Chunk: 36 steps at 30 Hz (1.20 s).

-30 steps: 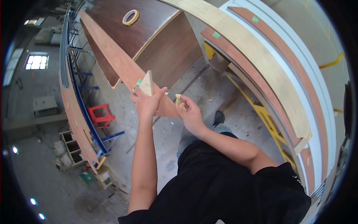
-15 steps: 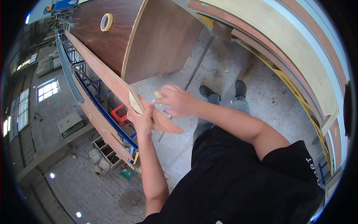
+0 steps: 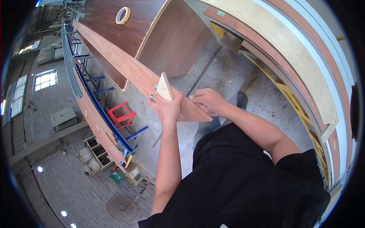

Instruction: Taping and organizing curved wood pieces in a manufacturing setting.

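A long reddish wooden board [image 3: 114,55] runs from the far left toward me, its slanted end in front of my body. My left hand [image 3: 167,108] is closed round it near that end, thumb on top. By its fingers a pale triangular plywood piece [image 3: 164,88] stands up from the board, with a bit of green tape [image 3: 155,87] beside it. At the board's right edge my right hand [image 3: 210,102] is closed, fingers curled in a pinch. A small pale yellow piece [image 3: 191,97] shows at its fingertips; its kind cannot be made out.
A dark brown panel top [image 3: 110,26] ahead carries a roll of masking tape [image 3: 123,15]. On the right, long boards [image 3: 304,60] lie on a yellow rack [image 3: 289,91]. A red stool [image 3: 121,114] and blue metal frame [image 3: 102,110] stand at the left.
The board's near end and both hands have shifted to the right in the picture. My right hand has come down against the board's edge. The triangular piece now stands more upright in view.
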Available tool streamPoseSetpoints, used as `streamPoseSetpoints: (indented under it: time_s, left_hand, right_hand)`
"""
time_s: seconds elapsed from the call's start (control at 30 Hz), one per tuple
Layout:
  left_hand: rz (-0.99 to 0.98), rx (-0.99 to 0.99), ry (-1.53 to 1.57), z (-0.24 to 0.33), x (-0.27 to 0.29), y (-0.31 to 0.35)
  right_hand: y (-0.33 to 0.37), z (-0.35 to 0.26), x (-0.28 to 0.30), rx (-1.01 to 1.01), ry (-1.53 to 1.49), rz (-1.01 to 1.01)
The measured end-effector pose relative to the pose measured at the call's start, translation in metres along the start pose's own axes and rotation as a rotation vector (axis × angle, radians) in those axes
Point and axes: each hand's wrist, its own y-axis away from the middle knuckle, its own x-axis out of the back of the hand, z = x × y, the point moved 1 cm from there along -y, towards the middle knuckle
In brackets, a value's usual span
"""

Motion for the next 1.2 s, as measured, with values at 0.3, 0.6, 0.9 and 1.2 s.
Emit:
streamPoseSetpoints:
  time_s: [0.3,0.6,0.9,1.2]
  left_hand:
    - [-0.02,0.025,-0.051,-0.003,0.007,0.007]
    - [0.067,0.007,-0.026,-0.036,0.003,0.0]
    - [0.424,-0.477,-0.033,-0.021,0.027,0.014]
    - [-0.371,-0.362,1.274,-0.034,0.013,0.11]
  right_hand:
    - [-0.08,0.084,-0.011,-0.432,-0.176,0.273]
    - [-0.088,0.075,0.082,-0.667,-0.533,0.102]
    - [-0.036,-0.07,0.089,-0.59,-0.344,-0.093]
    - [-0.029,-0.145,0.069,-0.131,-0.212,-0.088]
